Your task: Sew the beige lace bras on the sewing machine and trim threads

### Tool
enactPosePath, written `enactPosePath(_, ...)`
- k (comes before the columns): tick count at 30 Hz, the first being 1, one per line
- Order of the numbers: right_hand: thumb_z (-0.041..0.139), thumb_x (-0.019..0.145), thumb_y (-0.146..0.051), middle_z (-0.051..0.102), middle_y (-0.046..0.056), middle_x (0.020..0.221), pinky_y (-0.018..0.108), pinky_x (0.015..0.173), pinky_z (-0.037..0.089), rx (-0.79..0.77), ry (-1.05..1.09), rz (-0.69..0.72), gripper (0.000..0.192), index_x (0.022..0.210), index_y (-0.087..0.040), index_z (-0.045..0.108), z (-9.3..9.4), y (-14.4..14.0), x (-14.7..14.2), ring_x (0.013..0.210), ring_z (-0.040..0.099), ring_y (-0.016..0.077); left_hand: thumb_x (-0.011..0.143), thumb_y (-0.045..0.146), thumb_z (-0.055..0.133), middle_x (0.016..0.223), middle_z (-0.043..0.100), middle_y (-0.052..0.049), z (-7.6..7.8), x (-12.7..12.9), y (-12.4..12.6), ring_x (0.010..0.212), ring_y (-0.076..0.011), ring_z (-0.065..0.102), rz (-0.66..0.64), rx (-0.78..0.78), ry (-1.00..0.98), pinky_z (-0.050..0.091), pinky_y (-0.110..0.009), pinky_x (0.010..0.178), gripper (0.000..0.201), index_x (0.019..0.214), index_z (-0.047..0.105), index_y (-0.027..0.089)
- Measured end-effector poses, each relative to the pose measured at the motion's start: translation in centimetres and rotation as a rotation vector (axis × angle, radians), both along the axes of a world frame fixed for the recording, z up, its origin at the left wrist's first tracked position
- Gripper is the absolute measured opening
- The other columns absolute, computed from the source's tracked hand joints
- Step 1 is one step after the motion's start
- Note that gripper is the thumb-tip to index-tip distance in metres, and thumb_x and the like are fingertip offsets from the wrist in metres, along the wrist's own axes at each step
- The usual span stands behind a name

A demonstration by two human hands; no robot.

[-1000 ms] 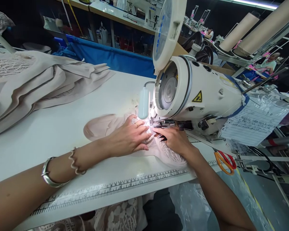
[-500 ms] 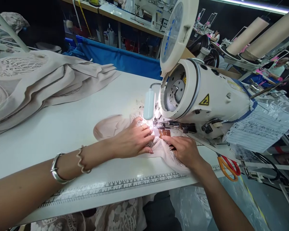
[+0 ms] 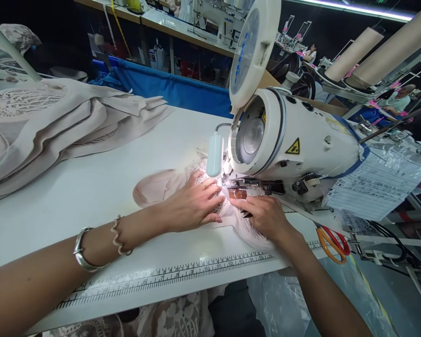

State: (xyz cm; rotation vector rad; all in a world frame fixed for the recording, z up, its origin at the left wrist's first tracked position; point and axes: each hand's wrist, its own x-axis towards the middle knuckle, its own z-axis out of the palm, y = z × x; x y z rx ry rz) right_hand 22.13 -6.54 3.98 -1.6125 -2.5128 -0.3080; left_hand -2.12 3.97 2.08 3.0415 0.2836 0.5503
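The left hand (image 3: pixel 192 206) lies flat, fingers spread, on the beige lace piece (image 3: pixel 161 185); the right hand (image 3: pixel 264 216) presses the same piece just beside it, fingers pointing at the needle area of the sewing machine (image 3: pixel 294 145); the piece lies on the counter (image 3: pixel 91 187) under both hands; orange-handled scissors (image 3: pixel 331 241) lie right of the right hand; a fabric pile (image 3: pixel 56 121) sits well beyond the left forearm.

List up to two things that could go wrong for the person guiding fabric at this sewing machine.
1. Both the left hand and right hand press the lace fabric very close to the needle area; a fingertip could be caught.
2. The scissors lie at the table's edge and might get knocked off.
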Motion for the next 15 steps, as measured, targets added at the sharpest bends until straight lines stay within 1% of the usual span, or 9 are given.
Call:
enactPosePath(3,0.042,0.072,0.004,0.059,-0.002,0.06,0.028,0.055,0.025,0.006,0.0,-0.017,0.066,0.118,-0.028,0.077,-0.2,0.5,0.0,0.055,0.045,0.0132,0.107,0.053,0.026,0.123,0.066,-0.018,0.0,0.1,0.0,0.119,-0.0351,0.056,0.014,0.001,-0.004,0.028,-0.057,0.104,0.057,0.117,0.064,0.012)
enactPosePath(5,0.044,0.074,0.003,0.063,-0.002,0.063,0.027,0.056,0.027,-0.003,0.002,-0.039,0.064,0.119,-0.029,0.076,-0.4,0.7,0.1,0.056,0.048,0.0129,0.107,0.053,0.024,0.122,0.067,-0.017,0.1,0.1,0.0,0.117,-0.0334,0.057,0.013,-0.019,0.001,0.026,-0.057,0.106,0.058,0.117,0.063,0.011)
enactPosePath(7,0.046,0.075,0.001,0.068,-0.002,0.069,0.026,0.057,0.029,-0.02,0.0,-0.062,0.063,0.121,-0.03,0.075,-0.4,1.0,0.0,0.059,0.051,0.013,0.107,0.054,0.025,0.12,0.068,-0.016,0.1,0.1,0.1,0.115,-0.0328,0.059,0.012,-0.036,0.007,0.026,-0.057,0.107,0.058,0.12,0.062,0.012)
enactPosePath(9,0.046,0.075,0.001,0.071,-0.002,0.074,0.026,0.06,0.033,-0.053,-0.012,-0.086,0.064,0.123,-0.033,0.073,-0.4,1.3,0.0,0.065,0.056,0.0139,0.106,0.054,0.029,0.119,0.068,-0.016,0.2,0.1,0.3,0.116,-0.0337,0.059,0.017,-0.035,0.011,0.025,-0.059,0.107,0.055,0.124,0.061,0.012)
enactPosePath(11,0.047,0.075,0.002,0.074,-0.002,0.079,0.026,0.064,0.037,-0.102,-0.024,-0.12,0.067,0.126,-0.035,0.071,-0.3,1.5,-0.2,0.071,0.06,0.0156,0.106,0.053,0.032,0.12,0.068,-0.015,0.2,0.1,0.5,0.117,-0.0346,0.058,0.032,-0.025,0.019,0.025,-0.061,0.106,0.053,0.123,0.061,0.013)
enactPosePath(13,0.046,0.077,0.001,0.076,-0.002,0.086,0.027,0.068,0.04,-0.157,-0.027,-0.165,0.068,0.129,-0.036,0.069,-0.1,1.8,-0.4,0.08,0.063,0.0175,0.106,0.054,0.031,0.12,0.068,-0.015,0.1,0.1,0.7,0.117,-0.0348,0.058,0.058,-0.019,0.031,0.026,-0.062,0.107,0.053,0.121,0.062,0.014)
enactPosePath(15,0.046,0.078,0.0,0.076,-0.001,0.091,0.028,0.069,0.041,-0.202,-0.025,-0.21,0.068,0.131,-0.036,0.067,0.1,2.1,-0.6,0.086,0.064,0.0189,0.106,0.055,0.029,0.121,0.067,-0.015,0.0,0.2,0.8,0.118,-0.0349,0.057,0.088,-0.018,0.041,0.025,-0.062,0.108,0.055,0.12,0.063,0.014)
